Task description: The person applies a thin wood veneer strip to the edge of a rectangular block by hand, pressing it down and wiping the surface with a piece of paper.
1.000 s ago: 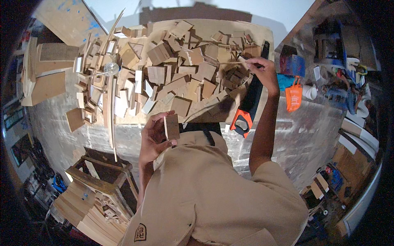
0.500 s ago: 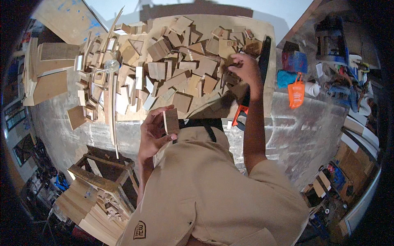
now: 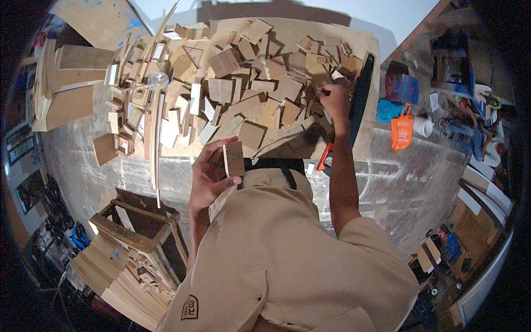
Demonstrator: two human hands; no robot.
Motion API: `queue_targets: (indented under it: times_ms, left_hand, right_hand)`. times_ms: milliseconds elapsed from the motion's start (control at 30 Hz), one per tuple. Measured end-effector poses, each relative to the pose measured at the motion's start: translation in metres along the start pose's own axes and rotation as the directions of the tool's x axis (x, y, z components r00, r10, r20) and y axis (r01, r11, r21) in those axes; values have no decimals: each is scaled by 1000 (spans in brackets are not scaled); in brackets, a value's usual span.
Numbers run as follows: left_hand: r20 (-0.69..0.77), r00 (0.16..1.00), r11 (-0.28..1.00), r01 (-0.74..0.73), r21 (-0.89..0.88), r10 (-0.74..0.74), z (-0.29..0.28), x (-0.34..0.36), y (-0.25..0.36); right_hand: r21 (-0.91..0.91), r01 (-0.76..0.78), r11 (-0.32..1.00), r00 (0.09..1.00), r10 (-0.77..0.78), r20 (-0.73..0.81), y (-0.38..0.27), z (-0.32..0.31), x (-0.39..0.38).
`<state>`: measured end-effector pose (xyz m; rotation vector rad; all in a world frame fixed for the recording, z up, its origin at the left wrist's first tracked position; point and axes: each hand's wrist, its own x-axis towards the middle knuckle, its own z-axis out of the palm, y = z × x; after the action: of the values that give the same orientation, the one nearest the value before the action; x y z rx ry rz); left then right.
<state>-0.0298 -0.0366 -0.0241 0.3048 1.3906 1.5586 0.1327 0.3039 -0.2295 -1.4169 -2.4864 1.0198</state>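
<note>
My left hand [image 3: 212,176] is closed on a small rectangular wooden block [image 3: 234,159], held upright by thumb and fingers near the table's front edge. Over the right part of the offcut pile, my right hand [image 3: 336,105] is closed with its fingertips together. Whatever it may pinch is too small and hidden to name. Many loose wood offcuts [image 3: 289,88] lie heaped on the wooden tabletop [image 3: 287,145] in front of both hands. Beside my right forearm is an orange handle [image 3: 325,156], and a long black bar [image 3: 362,94] lies along the table's right side.
Long thin wood strips [image 3: 156,146] cross the left side of the table. Larger boards [image 3: 69,108] stand at the far left. On the right are an orange bag [image 3: 402,133] and a white bucket [image 3: 424,126]. A wooden frame stand [image 3: 130,235] is at the lower left.
My right hand has come slightly nearer, and its spread fingers have closed together. The left hand still holds the wooden block. The view has shifted a little.
</note>
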Motion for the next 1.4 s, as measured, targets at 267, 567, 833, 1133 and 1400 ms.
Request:
queue_targets:
  times_ms: [267, 567, 833, 1133, 1400]
  left_hand:
    - [23, 1000, 1000, -10, 4, 10, -3, 7, 1]
    - [67, 998, 998, -11, 57, 7, -4, 14, -6]
    - [55, 996, 995, 78, -66, -74, 14, 20, 7]
    - [-47, 979, 979, 197, -46, -199, 26, 24, 5]
    - [52, 946, 947, 320, 18, -321, 42, 42, 10]
  right_hand:
    - [368, 63, 928, 980, -127, 154, -21, -49, -17]
    - [523, -18, 852, 963, -127, 239, -81, -90, -53]
    - [678, -110, 727, 930, -164, 328, -115, -97, -73]
    - [676, -93, 731, 918, -200, 343, -128, -89, -85]
    - [655, 93, 750, 862, -390, 325, -152, -78, -107]
